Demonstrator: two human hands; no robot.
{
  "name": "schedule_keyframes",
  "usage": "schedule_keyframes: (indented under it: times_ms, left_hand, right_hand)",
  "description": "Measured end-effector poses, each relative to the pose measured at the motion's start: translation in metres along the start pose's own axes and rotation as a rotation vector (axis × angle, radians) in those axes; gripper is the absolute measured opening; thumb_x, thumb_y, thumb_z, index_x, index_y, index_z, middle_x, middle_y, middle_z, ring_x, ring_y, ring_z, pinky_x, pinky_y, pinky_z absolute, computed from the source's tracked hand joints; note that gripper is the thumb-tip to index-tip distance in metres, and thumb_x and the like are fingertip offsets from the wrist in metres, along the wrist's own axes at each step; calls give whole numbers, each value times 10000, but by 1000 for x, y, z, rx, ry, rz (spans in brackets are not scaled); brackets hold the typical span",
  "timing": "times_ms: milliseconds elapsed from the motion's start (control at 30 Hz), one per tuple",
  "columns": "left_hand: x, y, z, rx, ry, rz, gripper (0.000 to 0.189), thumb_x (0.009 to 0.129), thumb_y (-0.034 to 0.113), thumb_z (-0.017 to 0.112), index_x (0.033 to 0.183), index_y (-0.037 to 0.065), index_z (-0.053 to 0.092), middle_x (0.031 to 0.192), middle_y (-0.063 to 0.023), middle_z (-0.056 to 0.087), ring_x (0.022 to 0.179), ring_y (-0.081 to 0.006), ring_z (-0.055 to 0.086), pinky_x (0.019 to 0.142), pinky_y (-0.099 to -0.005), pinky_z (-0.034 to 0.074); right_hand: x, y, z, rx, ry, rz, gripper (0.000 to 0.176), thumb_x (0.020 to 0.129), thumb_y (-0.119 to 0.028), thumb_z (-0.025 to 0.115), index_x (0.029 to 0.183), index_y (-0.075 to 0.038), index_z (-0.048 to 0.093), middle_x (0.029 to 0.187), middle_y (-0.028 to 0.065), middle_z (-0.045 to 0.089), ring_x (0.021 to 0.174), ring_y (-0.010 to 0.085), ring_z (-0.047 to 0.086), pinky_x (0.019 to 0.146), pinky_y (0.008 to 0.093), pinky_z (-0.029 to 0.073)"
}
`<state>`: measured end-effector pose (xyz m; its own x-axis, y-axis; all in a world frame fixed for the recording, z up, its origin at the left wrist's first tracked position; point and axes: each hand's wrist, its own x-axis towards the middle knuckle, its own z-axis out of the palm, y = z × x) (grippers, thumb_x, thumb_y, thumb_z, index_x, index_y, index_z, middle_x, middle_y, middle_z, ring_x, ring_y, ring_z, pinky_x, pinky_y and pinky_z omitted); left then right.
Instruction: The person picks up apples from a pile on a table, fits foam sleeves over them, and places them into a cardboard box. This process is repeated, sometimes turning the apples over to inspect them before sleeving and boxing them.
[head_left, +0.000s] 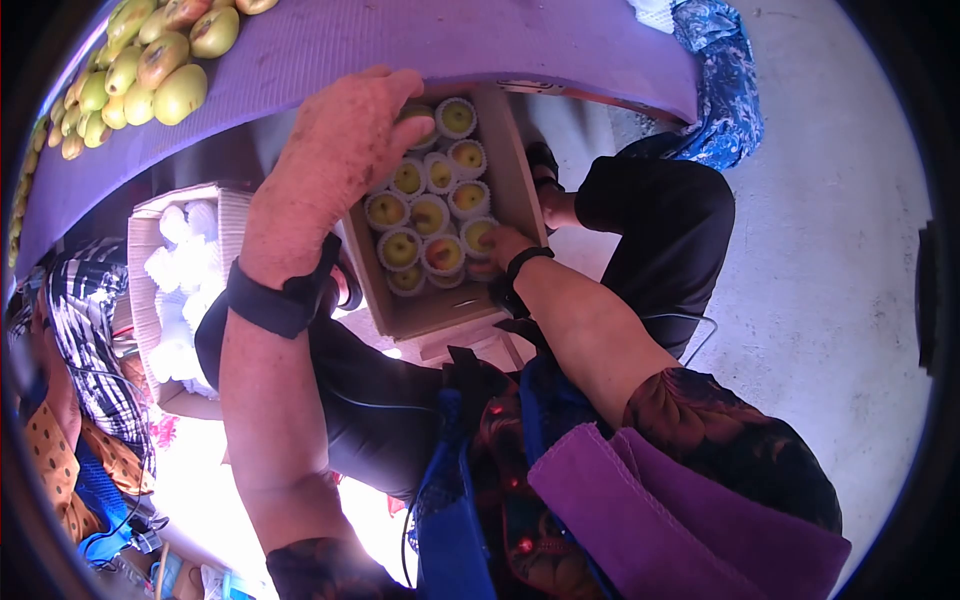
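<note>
The open brown cardboard box (432,314) is sitting in front of the person, below the edge of the purple, soft-looking table (400,40). Inside it, round yellow-green fruits (430,215) are lying in neat rows, each one sitting in a white foam net sleeve.

The left hand (340,150) is lying over the far left corner of the box. Its fingers (405,90) are bending over one fruit there, but I cannot tell if they are gripping it. The right hand (505,245) is reaching into the near right corner and touching a fruit; its fingers are mostly hidden, so their state is not clear. A black band is sitting around each wrist.

Loose smooth yellow-green fruits (160,70) are lying on the table. To the left, a second cardboard box (140,300) is holding white foam sleeves (185,270). The grey concrete floor (830,250) is showing on the right.
</note>
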<state>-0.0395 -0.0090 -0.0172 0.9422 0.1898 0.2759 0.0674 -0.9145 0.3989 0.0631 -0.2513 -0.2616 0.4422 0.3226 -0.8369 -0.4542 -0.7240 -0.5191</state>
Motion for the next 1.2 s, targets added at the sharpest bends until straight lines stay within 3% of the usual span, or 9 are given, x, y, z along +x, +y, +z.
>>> schedule_keyframes:
  times_ms: [133, 200, 333, 400, 533, 633, 700, 800, 1200]
  left_hand:
    - [-5, -2, -2, 17, 14, 27, 259, 853, 205, 638, 1046, 40, 585, 891, -153, 616, 828, -353, 611, 712, -425, 478]
    - [-6, -2, -4, 18, 14, 20, 258, 854, 206, 637, 1044, 38, 587, 889, -155, 617, 831, -355, 611, 713, -426, 477]
    - [-6, -2, -5, 15, 16, 27, 255, 855, 208, 636, 1039, 36, 592, 880, -159, 616, 835, -356, 611, 712, -428, 475]
    - [-6, -2, -5, 13, 11, 24, 256, 855, 209, 637, 1039, 36, 593, 881, -160, 617, 834, -357, 610, 712, -428, 475]
    - [-4, -2, -3, 25, -11, 16, 257, 853, 210, 638, 1036, 35, 593, 889, -162, 619, 829, -363, 607, 712, -431, 475]
    - [-4, 0, -3, 19, -39, -14, 259, 853, 210, 639, 1037, 35, 590, 896, -164, 622, 837, -366, 604, 721, -434, 473]
    - [-6, -1, -3, 18, -35, -2, 264, 853, 213, 639, 1043, 37, 589, 898, -167, 622, 844, -366, 603, 726, -437, 472]
    - [-7, -2, -2, 19, -25, 25, 276, 852, 218, 641, 1055, 39, 589, 901, -172, 623, 855, -366, 601, 735, -441, 471]
    - [-10, -2, -2, 43, -81, 16, 297, 848, 232, 650, 1070, 45, 586, 870, -181, 625, 849, -375, 598, 727, -446, 469]
  right_hand:
    - [-7, 3, -2, -296, -59, -157, 300, 937, 19, 426, 1223, 3, 513, 1328, 186, 419, 1160, 410, 490, 711, 470, 626]
    - [14, 16, 2, 228, -80, -43, 291, 938, 48, 397, 1200, 25, 521, 1316, 180, 427, 1190, 412, 457, 735, 486, 621]
    - [15, 7, 6, 467, 26, 86, 277, 902, 76, 476, 1171, 40, 533, 1323, 167, 423, 1168, 393, 492, 743, 458, 624]
    - [-17, -8, 1, -464, -2, -243, 358, 823, 76, 618, 1173, 33, 555, 1316, 166, 452, 1151, 347, 530, 794, 391, 613]
    - [-14, -5, 4, -601, 92, -279, 471, 746, 77, 711, 1193, 30, 568, 1292, 162, 509, 1134, 305, 557, 841, 334, 585]
    - [-13, -8, 4, -679, 97, -213, 519, 727, -15, 775, 1206, 18, 580, 1251, 174, 561, 1140, 299, 561, 896, 324, 532]
    - [-7, -3, 0, -807, 95, -257, 587, 686, -137, 838, 1199, 5, 592, 1215, 194, 586, 1131, 317, 570, 929, 364, 491]
    - [15, 18, -6, -646, 80, -310, 681, 620, -253, 888, 1188, -7, 605, 1179, 203, 604, 1112, 327, 578, 957, 373, 458]
    - [2, 9, -4, -838, 91, -345, 729, 607, -413, 876, 1147, 2, 616, 1165, 204, 608, 1103, 327, 578, 966, 374, 465]
